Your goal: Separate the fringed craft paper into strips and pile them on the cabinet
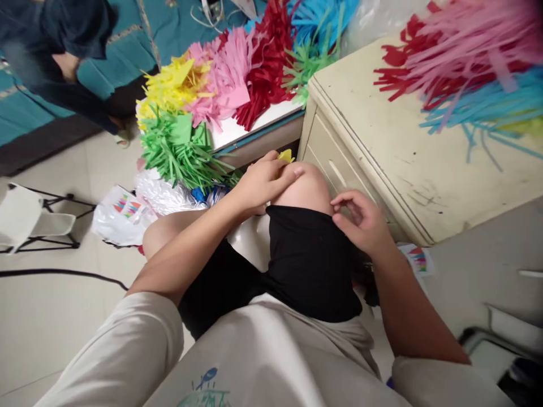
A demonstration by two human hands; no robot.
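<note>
The left hand (265, 181) lies curled on the raised bare knee (305, 189), pinching a small yellow scrap of cut paper (285, 156) against it; the right hand (358, 220) hovers half-open and empty beside the black shorts (309, 260); that loosely pinned scrap could slip to the floor.

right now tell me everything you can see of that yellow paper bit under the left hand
The yellow paper piece is small and bright yellow, looking like thin craft paper of the same kind as the fringed yellow bunch on the board behind. Only a crumpled pointed tip shows, poking up past the fingers of the left hand, which lies over the rest and presses it against the bare knee. Its full shape and size are hidden. The right hand does not touch it.
</note>
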